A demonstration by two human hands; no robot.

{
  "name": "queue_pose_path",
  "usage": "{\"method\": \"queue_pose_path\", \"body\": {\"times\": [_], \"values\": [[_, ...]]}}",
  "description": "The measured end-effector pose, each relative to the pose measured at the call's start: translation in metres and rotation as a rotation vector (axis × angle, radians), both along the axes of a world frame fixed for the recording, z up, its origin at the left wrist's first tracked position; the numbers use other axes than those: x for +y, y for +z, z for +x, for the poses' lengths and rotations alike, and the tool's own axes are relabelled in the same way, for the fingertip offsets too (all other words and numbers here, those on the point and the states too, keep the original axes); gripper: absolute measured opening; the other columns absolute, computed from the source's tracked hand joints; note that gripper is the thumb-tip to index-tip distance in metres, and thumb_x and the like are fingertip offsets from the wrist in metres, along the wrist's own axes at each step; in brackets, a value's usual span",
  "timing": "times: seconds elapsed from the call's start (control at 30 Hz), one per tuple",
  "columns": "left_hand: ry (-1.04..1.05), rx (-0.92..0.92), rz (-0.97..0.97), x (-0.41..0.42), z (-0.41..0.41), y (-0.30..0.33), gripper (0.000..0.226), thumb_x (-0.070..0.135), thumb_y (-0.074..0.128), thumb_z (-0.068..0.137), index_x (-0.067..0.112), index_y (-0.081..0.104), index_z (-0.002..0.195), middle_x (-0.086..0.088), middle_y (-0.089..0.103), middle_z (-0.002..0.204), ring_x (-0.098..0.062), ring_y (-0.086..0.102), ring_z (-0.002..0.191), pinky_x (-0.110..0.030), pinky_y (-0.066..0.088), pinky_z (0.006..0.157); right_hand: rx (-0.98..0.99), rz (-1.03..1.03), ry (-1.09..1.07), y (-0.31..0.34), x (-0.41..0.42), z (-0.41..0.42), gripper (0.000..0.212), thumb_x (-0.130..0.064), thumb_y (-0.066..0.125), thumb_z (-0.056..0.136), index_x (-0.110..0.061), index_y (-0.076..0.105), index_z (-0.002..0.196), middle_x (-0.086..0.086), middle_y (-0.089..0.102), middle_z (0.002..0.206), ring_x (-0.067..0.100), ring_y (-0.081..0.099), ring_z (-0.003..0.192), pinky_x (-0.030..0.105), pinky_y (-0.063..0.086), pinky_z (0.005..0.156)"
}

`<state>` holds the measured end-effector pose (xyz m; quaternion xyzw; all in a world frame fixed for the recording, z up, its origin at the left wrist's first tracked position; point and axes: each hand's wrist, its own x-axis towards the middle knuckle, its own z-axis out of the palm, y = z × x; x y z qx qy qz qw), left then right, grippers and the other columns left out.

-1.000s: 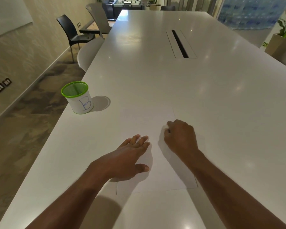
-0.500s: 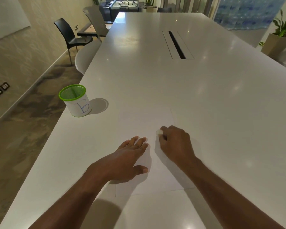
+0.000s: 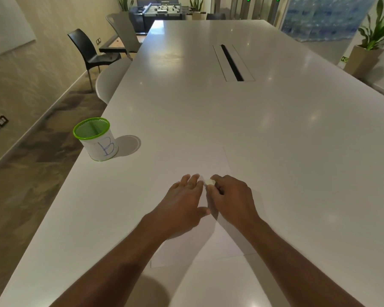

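Your left hand (image 3: 182, 202) lies flat, fingers straight, pressing the white paper sheet (image 3: 193, 161) at lower centre of the frame onto the glossy white table (image 3: 286, 140). Your right hand (image 3: 231, 200) pinches a small whitish eraser (image 3: 208, 182) on the sheet, just beside the left fingertips. A green-rimmed white cup (image 3: 97, 140) marked B stands at centre left.

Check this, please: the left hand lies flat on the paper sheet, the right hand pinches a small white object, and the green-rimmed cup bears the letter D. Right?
Only the letter is wrong: the head view shows a blue B on the green-rimmed cup, not D. The left hand lies flat on the paper sheet and the right hand pinches the small white object.
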<state>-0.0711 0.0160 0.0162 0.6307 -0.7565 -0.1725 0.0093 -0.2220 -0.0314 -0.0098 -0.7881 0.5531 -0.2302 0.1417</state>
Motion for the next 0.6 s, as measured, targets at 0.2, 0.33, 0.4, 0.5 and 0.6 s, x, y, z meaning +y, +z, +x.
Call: {"method": "queue_pose_path", "body": {"times": [0.2, 0.33, 0.4, 0.5, 0.6], "values": [[-0.022, -0.058, 0.022, -0.005, 0.001, -0.006, 0.076, 0.049, 0.048, 0.1, 0.01, 0.016, 0.157, -0.006, 0.007, 0.167, -0.022, 0.002, 0.154, -0.039, 0.013, 0.121, 0.145, -0.048, 0.078, 0.006, -0.016, -0.016, 0.018, -0.028, 0.054, 0.091, -0.021, 0.056, 0.075, -0.007, 0.051, 0.064, 0.011, 0.047, 0.056, 0.018, 0.025, 0.05], [-0.029, -0.046, 0.028, -0.004, 0.003, -0.008, 0.078, 0.048, 0.046, 0.101, 0.008, 0.011, 0.158, -0.006, 0.001, 0.167, -0.022, -0.003, 0.154, -0.039, 0.008, 0.122, 0.171, -0.048, -0.031, 0.016, -0.045, -0.036, 0.015, -0.022, 0.054, 0.088, -0.016, 0.061, 0.077, -0.001, 0.054, 0.066, 0.018, 0.049, 0.059, 0.026, 0.027, 0.053], [-0.027, -0.041, 0.025, -0.004, 0.002, -0.008, 0.079, 0.048, 0.047, 0.101, 0.008, 0.01, 0.158, -0.006, 0.0, 0.168, -0.022, -0.004, 0.154, -0.039, 0.007, 0.122, 0.205, -0.055, -0.011, 0.019, -0.042, -0.032, 0.015, -0.022, 0.053, 0.088, -0.016, 0.057, 0.074, -0.002, 0.052, 0.066, 0.018, 0.049, 0.059, 0.025, 0.026, 0.052], [-0.021, -0.04, 0.039, -0.005, 0.002, -0.009, 0.078, 0.047, 0.048, 0.101, 0.012, 0.009, 0.158, -0.006, -0.001, 0.167, -0.022, -0.006, 0.154, -0.041, 0.006, 0.123, 0.263, -0.087, 0.086, 0.019, -0.019, -0.02, 0.021, -0.021, 0.052, 0.088, -0.021, 0.045, 0.068, -0.008, 0.041, 0.061, 0.011, 0.041, 0.052, 0.018, 0.019, 0.047], [-0.048, -0.058, 0.053, -0.005, 0.001, -0.007, 0.07, 0.044, 0.045, 0.103, 0.023, 0.009, 0.159, -0.01, -0.004, 0.167, -0.026, -0.009, 0.153, -0.043, 0.004, 0.122, 0.254, -0.087, 0.095, 0.02, -0.03, -0.023, 0.017, -0.02, 0.054, 0.089, -0.018, 0.055, 0.073, -0.005, 0.047, 0.064, 0.012, 0.04, 0.055, 0.014, 0.016, 0.048]]}}
